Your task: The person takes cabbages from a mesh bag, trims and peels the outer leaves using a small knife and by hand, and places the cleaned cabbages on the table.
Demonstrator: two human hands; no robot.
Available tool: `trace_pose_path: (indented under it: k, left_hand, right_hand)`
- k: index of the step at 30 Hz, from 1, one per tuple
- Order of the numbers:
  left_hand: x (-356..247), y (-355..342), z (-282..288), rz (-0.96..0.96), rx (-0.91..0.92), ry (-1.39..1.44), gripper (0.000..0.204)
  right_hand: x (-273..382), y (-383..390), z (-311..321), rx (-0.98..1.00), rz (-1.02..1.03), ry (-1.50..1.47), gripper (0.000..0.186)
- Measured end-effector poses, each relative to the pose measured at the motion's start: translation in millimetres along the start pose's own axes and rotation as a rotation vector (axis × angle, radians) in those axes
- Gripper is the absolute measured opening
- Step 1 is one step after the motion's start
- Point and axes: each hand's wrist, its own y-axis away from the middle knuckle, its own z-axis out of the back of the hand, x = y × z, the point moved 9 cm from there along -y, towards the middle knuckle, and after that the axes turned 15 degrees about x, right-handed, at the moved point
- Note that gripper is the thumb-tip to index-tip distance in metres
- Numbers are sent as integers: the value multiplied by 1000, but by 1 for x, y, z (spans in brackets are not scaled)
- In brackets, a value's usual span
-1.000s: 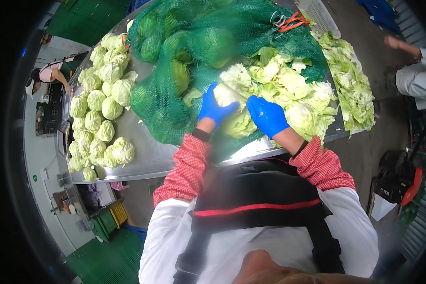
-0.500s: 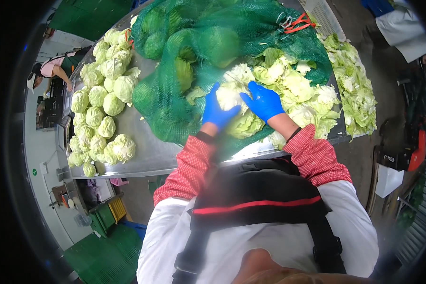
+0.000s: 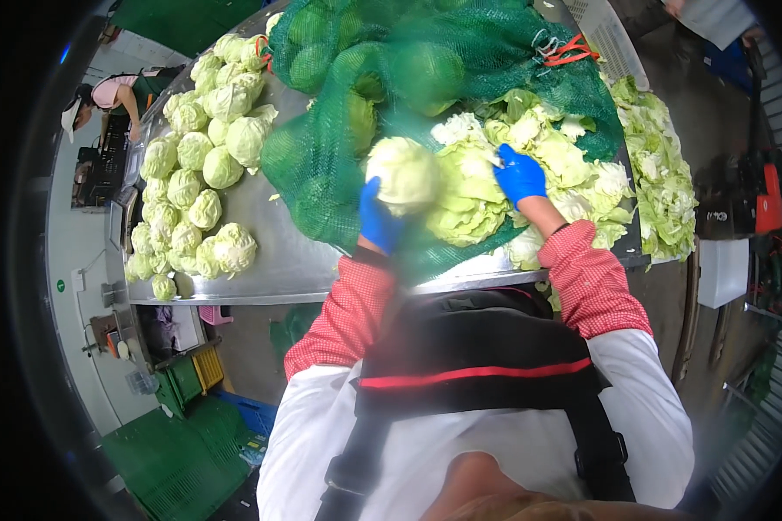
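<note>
A pale, trimmed cabbage head (image 3: pixel 403 174) rests in my left hand (image 3: pixel 379 219), whose blue-gloved fingers curve round its lower left side. To the right, my right hand (image 3: pixel 520 176), also gloved in blue, is closed at the edge of a cabbage leaf (image 3: pixel 471 195). That leaf lies among loose outer leaves (image 3: pixel 560 161) heaped on a green mesh bag (image 3: pixel 321 195). Whole cabbages show inside the bag beyond my hands. The undersides of my right fingers are partly hidden.
Many peeled cabbages (image 3: pixel 222 168) are piled at the left of the metal table (image 3: pixel 274 252). More leaves (image 3: pixel 656 165) fill a white crate (image 3: pixel 613 39) beside its right edge. A person (image 3: pixel 117 91) in pink and green bends over at the far left.
My hands have moved apart. The left now holds the bared cabbage slightly leftward; the right has drawn away to the right with leaves. The view has shifted a little.
</note>
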Motion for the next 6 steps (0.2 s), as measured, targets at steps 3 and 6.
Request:
trace_pose_path:
  k: [3, 6]
  left_hand:
    - [-31, -2, -35, -164, 214, -120, 62]
    - [-5, -16, -19, -12, 85, 425, 65]
  right_hand:
    - [5, 6, 24, 1, -8, 31, 40]
    - [78, 36, 62, -6, 135, -90, 67]
